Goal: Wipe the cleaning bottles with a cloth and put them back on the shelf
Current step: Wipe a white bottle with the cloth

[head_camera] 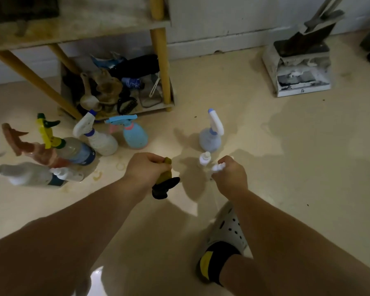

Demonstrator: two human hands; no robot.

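I am gripping the cloth (pixel 166 182) in my curled left hand (pixel 146 167); my right hand (pixel 230 175) is pinching a white bottle top (pixel 217 167). Next, likely: bringing cloth onto bottle, wiping.

**No writing legible**

Nothing in the view can be read. The clear spray bottle (pixel 77 150) with the yellow trigger wears a dark blue label, its print too blurred to make out. A blue packet (pixel 131 83) in the box (pixel 150 107) under the shelf (pixel 73 33) carries white marks (letters, possibly) that cannot be deciphered. The battered white carton (pixel 297 80) at the upper right shows a printed picture and small dark marks, equally illegible.
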